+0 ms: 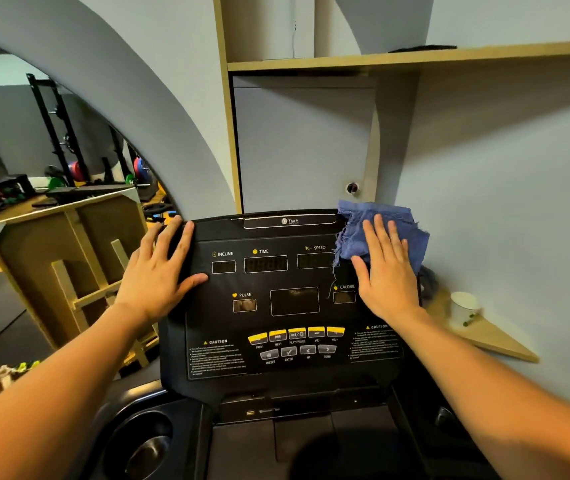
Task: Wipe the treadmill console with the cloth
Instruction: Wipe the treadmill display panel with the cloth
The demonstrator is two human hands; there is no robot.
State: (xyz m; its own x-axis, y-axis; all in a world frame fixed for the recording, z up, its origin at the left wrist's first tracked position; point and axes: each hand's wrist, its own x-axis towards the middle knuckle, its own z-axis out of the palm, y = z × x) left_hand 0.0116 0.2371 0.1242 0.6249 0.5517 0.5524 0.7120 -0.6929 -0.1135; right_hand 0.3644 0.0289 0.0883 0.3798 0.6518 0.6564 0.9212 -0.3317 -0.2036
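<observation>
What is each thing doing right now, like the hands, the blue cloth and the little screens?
right hand: flat, pressing the cloth
left hand: flat on console edge, bare
blue cloth: crumpled at console's upper right corner
treadmill console: displays dark
paper cup: upright on ledge

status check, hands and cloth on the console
Right hand flat on blue cloth, console top right corner. Left hand open, bracing left edge. Nothing blocking.
</observation>
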